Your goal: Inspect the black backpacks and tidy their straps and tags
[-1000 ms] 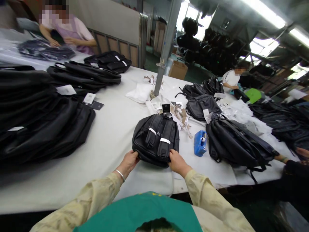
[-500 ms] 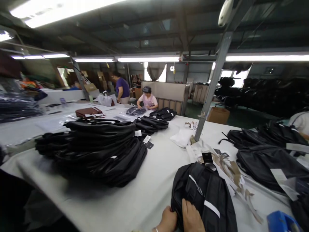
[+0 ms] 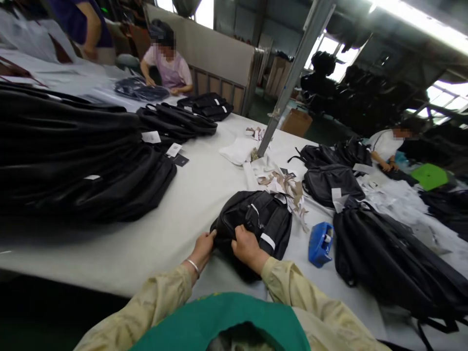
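Note:
A black backpack (image 3: 234, 207) lies on the white-covered table in front of me, its straps with white bands facing up. My left hand (image 3: 204, 247) pinches the backpack's left edge, with a white bracelet on that wrist. My right hand (image 3: 246, 246) has its fingers curled on the near part of the backpack, gripping the fabric beside a strap. A blue tape dispenser or similar blue holder (image 3: 321, 244) stands to the right of the backpack. Cut paper strips (image 3: 288, 190) lie just behind it.
A tall stack of black backpacks (image 3: 80, 161) fills the left side. More black bags (image 3: 391, 258) lie to the right. A metal post (image 3: 288, 83) rises from the table's far part. Co-workers handle bags across the table (image 3: 204, 168) and at far right.
My view has tilted down and turned right, bringing my sleeves and green apron into sight. Both hands stay on the backpack.

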A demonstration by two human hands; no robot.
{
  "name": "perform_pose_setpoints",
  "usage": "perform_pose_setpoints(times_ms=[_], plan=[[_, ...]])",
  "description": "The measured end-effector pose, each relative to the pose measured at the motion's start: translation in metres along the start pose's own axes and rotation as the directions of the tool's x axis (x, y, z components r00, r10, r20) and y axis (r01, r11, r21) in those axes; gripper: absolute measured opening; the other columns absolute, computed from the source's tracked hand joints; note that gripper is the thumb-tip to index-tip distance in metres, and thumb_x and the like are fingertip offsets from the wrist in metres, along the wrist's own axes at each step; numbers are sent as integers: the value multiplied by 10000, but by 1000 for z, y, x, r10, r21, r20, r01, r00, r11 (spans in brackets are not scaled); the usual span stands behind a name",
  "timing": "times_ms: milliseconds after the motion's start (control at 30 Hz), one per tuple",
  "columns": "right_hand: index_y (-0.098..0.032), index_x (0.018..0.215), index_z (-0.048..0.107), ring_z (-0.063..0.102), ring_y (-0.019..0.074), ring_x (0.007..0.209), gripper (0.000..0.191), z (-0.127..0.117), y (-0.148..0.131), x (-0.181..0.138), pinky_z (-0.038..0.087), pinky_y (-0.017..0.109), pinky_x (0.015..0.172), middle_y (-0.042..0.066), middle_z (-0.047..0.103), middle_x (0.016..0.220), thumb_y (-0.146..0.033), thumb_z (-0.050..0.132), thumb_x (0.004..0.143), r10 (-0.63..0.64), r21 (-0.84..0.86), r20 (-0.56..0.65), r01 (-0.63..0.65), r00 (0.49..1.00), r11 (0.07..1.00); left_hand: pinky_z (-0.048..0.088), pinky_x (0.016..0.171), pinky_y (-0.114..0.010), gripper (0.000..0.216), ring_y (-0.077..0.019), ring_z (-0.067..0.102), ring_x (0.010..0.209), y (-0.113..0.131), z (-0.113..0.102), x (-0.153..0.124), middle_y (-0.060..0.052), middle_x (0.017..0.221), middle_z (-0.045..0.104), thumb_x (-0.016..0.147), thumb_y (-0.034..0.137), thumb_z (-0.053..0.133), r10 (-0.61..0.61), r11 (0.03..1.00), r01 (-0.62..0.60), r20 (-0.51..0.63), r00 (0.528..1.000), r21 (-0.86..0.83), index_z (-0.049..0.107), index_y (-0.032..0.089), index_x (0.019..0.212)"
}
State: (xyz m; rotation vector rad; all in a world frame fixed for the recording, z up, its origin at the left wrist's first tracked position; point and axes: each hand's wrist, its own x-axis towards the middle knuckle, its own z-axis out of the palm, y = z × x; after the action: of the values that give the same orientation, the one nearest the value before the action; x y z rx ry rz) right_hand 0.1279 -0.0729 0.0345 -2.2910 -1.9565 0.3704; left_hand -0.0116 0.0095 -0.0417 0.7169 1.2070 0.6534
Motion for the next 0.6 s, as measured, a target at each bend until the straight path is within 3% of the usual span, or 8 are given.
perform_pose_setpoints(times_ms=[133,233,300,400,500,600], plan=[[-173,1008,536,638,255,1004,136,1,8,3,511,335,856,121,627,1063,-214,523,879,-46,35,-25,47,999,998,533,664,-315,432,-209,672,744,-12,-3,-15,-66,777,708,675,523,803,36,980,-23,65,997,-195,657,153,843],[-184,991,528,631,245,1010,108,0,14,3,504,328,873,114,623,1053,-221,521,889,-84,47,-62,87,995,995,548,706,-326,510,-215,682,813,-29,3,-29,-90,922,735,639,487,860,98,951,-54,133,986,-304,667,149,970],[-189,987,523,631,241,1002,101,-1,18,1,505,328,871,110,621,1046,-229,525,894,-104,42,-73,107,992,993,549,709,-325,539,-222,685,830,-40,11,-32,-96,962,743,622,438,877,149,958,-126,73,986,-260,665,151,1025],[-184,996,523,635,238,986,109,1,21,-1,515,328,847,108,616,1039,-237,525,901,-146,13,-68,148,987,989,548,738,-317,499,-234,693,850,-51,26,-24,-93,960,759,615,383,853,245,967,-251,-117,963,-46,688,146,1023],[-172,1022,527,642,245,971,133,10,24,0,530,332,803,119,611,1065,-243,514,910,-215,-46,-34,214,976,976,549,717,-309,378,-229,704,804,-56,34,-8,-74,880,763,652,352,785,244,967,-217,-242,939,133,708,148,961],[-165,1057,522,654,247,939,171,26,25,3,543,332,754,129,613,1091,-231,524,899,-275,-98,32,277,961,956,533,614,-343,218,-247,673,645,-57,29,8,-67,654,695,643,317,750,187,968,-131,-270,945,214,687,141,755]])
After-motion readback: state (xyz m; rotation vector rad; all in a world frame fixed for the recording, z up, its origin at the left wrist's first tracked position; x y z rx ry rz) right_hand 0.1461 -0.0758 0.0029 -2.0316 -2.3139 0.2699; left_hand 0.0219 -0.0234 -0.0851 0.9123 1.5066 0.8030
